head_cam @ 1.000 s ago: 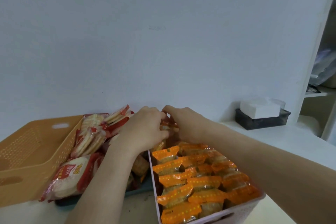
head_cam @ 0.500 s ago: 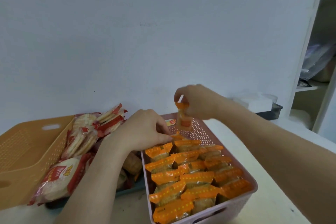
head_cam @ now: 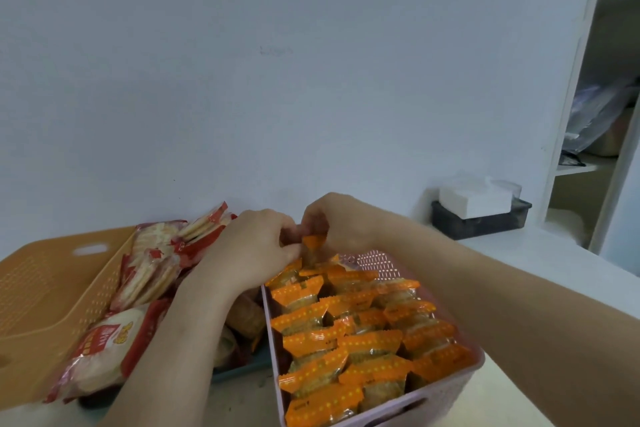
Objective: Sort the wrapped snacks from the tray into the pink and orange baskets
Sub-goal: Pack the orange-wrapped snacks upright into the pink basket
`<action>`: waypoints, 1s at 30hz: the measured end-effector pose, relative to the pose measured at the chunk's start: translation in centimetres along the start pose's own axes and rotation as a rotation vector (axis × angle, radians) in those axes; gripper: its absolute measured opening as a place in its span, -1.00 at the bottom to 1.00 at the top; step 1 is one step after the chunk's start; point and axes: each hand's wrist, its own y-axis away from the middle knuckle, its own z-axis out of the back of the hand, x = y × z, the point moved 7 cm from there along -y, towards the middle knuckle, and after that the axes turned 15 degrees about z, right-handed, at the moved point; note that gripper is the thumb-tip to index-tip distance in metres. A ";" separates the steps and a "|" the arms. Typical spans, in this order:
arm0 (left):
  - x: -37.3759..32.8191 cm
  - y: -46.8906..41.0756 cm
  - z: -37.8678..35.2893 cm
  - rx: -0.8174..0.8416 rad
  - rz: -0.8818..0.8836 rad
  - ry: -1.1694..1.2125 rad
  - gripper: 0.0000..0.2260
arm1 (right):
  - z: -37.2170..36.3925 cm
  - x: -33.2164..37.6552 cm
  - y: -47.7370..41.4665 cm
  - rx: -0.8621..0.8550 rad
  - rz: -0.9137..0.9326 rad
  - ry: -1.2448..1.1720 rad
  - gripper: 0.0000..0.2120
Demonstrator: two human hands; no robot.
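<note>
The pink basket point(head_cam: 446, 392) at the front right holds several rows of orange-wrapped snacks point(head_cam: 349, 340). At its far left corner my right hand point(head_cam: 332, 222) pinches one orange-wrapped snack point(head_cam: 313, 248) upright by its top. My left hand point(head_cam: 252, 250) reaches over beside it, fingers curled against the same snack and the back row. The orange basket point(head_cam: 45, 298) stands at the left. Between the baskets a dark tray point(head_cam: 239, 367) carries red-and-white wrapped rice crackers point(head_cam: 145, 281), partly hidden by my left forearm.
A white wall rises right behind the baskets. A dark tissue holder point(head_cam: 481, 222) with white tissues stands on the counter at the back right. White shelves point(head_cam: 588, 156) stand at the far right edge.
My right hand, which held the orange snack raised above the pink basket, has come down to the basket's far left corner next to my left hand.
</note>
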 end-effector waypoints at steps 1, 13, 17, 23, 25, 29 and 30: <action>-0.1 0.1 -0.1 -0.001 0.003 -0.003 -0.78 | -0.5 0.0 0.0 0.017 0.004 0.014 -0.68; -0.8 0.1 -0.5 0.016 0.010 -0.027 -0.79 | 0.7 -1.4 0.6 0.157 -0.071 0.296 -0.57; -0.6 0.1 -0.3 -0.002 -0.007 -0.029 -0.84 | -2.1 -2.3 0.9 0.553 -0.097 0.564 -0.68; -0.8 0.0 -0.8 0.030 -0.031 -0.069 -0.82 | -4.4 -2.1 1.2 0.740 -0.059 0.727 -0.71; -0.9 0.0 -1.0 0.025 -0.039 -0.073 -0.82 | -4.9 -1.9 1.1 0.763 -0.055 0.775 -0.64; -0.8 0.0 -0.9 0.033 -0.046 -0.076 -0.84 | -3.0 -2.0 0.4 0.503 -0.054 0.620 -0.52; -0.8 0.0 -0.9 0.045 -0.046 -0.068 -0.84 | -1.7 -1.7 0.3 0.399 -0.062 0.544 -0.53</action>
